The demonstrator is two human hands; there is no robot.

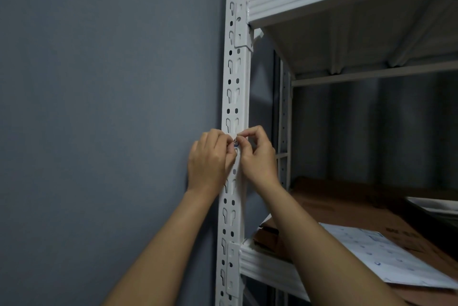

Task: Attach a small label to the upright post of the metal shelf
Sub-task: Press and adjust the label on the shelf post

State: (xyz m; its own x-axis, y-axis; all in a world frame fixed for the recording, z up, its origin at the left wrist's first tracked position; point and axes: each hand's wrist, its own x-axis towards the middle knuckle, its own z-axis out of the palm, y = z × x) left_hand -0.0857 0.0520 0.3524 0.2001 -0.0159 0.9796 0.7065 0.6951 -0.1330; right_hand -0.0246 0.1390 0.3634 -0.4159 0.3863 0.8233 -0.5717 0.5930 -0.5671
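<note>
- My left hand (210,159) and right hand (256,154) meet at frame centre, fingertips pinching a small label (235,137).
- The label sits against the white upright post (234,82), mostly hidden.

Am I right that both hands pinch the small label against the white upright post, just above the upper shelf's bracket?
Not quite. In the head view, the left hand and right hand pinch the label at the upright post well below the upper shelf's bracket, between the two shelves.
</note>
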